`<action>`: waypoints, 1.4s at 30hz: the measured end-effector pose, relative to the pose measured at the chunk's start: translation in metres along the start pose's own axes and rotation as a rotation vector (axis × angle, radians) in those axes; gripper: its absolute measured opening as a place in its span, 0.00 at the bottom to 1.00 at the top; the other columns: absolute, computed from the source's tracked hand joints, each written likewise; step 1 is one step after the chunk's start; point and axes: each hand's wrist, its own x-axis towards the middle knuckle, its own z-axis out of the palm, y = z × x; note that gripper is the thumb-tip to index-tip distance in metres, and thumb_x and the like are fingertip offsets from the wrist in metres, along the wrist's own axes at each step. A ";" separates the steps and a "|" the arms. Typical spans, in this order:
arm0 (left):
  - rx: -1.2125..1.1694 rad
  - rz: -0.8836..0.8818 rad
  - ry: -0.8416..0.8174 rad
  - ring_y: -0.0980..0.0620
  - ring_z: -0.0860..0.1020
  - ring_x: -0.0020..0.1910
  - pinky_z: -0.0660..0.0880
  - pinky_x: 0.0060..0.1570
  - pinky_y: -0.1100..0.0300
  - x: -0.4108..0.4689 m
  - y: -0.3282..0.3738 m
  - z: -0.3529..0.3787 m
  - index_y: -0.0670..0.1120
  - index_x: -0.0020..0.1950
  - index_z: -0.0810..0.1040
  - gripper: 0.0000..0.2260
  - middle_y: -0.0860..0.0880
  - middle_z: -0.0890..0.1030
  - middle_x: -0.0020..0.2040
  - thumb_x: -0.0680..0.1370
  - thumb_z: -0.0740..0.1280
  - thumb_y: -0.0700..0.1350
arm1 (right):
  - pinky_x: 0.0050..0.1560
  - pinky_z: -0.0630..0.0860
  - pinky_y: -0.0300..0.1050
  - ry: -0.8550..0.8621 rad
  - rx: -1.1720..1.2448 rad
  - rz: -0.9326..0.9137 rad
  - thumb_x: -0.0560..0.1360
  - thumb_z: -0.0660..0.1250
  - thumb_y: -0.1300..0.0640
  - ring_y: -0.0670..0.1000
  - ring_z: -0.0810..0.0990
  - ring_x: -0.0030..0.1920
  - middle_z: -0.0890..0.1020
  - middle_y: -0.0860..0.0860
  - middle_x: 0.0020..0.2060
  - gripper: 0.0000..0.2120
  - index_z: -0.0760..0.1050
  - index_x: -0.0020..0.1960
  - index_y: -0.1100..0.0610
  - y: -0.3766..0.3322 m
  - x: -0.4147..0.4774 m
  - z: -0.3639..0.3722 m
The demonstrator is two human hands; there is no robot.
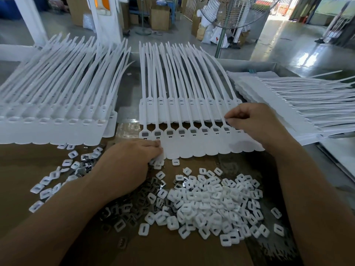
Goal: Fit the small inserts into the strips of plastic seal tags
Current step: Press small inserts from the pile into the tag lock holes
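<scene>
— When you look down, what's held?
— White plastic strip of seal tags (192, 148): left hand (130, 162) pinches its corner, right hand (255, 123) pinches the opposite end.
— Nearby?
— Small white square plastic inserts (211, 204) heaped between the wrists; dark metal clips (132, 206) beneath the left wrist.

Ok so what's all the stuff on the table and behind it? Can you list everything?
middle strips of seal tags: layered, white, table centre; grey inserts in the nearest row's sockets
left stack of strips: one, white, left
right stack of strips: one, white, right
white inserts: too many to count, piled near side, more scattered left
metal clips: one pile, dark silvery, beside the white pile
cardboard sheet: one, brown, under the piles
fan: one, wire cage, floor behind
cardboard boxes: several, brown, far back
left hand: at the strips' near left corner
right hand: fingers curled, at the strips' right end
</scene>
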 end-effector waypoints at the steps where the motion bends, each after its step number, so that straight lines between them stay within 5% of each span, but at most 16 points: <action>1: -0.002 0.002 0.000 0.60 0.62 0.69 0.60 0.69 0.61 -0.002 0.000 0.000 0.56 0.71 0.62 0.27 0.62 0.61 0.71 0.74 0.55 0.36 | 0.34 0.69 0.26 -0.054 0.018 -0.036 0.71 0.70 0.63 0.38 0.77 0.34 0.80 0.42 0.33 0.12 0.77 0.38 0.47 -0.006 -0.003 0.000; 7: -0.003 0.004 0.011 0.60 0.62 0.69 0.60 0.68 0.61 -0.003 0.000 0.000 0.56 0.71 0.62 0.26 0.62 0.61 0.71 0.75 0.55 0.37 | 0.39 0.71 0.25 -0.580 -0.070 -0.236 0.69 0.72 0.60 0.36 0.79 0.37 0.82 0.38 0.36 0.08 0.79 0.39 0.46 -0.044 -0.029 0.022; 11: -0.001 0.002 0.027 0.60 0.62 0.69 0.60 0.67 0.62 -0.004 0.000 0.002 0.56 0.70 0.64 0.25 0.61 0.62 0.70 0.75 0.56 0.38 | 0.37 0.68 0.23 -0.737 -0.108 -0.300 0.70 0.71 0.60 0.33 0.76 0.36 0.79 0.40 0.33 0.05 0.81 0.43 0.50 -0.056 -0.042 0.041; 34: -0.005 0.003 0.036 0.59 0.63 0.69 0.60 0.66 0.63 -0.005 0.000 0.003 0.56 0.69 0.65 0.26 0.61 0.63 0.70 0.74 0.56 0.37 | 0.38 0.67 0.23 -0.768 -0.376 -0.344 0.72 0.69 0.57 0.36 0.71 0.36 0.73 0.39 0.34 0.04 0.80 0.46 0.53 -0.065 -0.050 0.054; 37: -0.012 0.008 0.044 0.59 0.64 0.68 0.60 0.66 0.62 -0.005 0.000 0.004 0.55 0.69 0.66 0.26 0.60 0.64 0.70 0.73 0.57 0.37 | 0.39 0.69 0.27 -0.788 -0.438 -0.374 0.73 0.66 0.60 0.39 0.72 0.37 0.73 0.40 0.35 0.04 0.79 0.46 0.54 -0.067 -0.053 0.056; 40: -0.009 0.013 0.052 0.58 0.64 0.68 0.61 0.66 0.62 -0.003 0.001 0.003 0.55 0.68 0.67 0.25 0.60 0.65 0.69 0.73 0.58 0.36 | 0.48 0.74 0.43 -0.793 -0.531 -0.428 0.74 0.63 0.61 0.47 0.74 0.46 0.77 0.48 0.44 0.06 0.77 0.49 0.58 -0.068 -0.055 0.056; 42: -0.008 0.013 0.054 0.58 0.64 0.68 0.60 0.65 0.63 -0.004 0.000 0.003 0.55 0.68 0.68 0.25 0.60 0.65 0.69 0.73 0.58 0.36 | 0.49 0.72 0.43 -0.821 -0.541 -0.429 0.75 0.62 0.60 0.47 0.72 0.46 0.74 0.47 0.44 0.03 0.74 0.48 0.57 -0.068 -0.055 0.055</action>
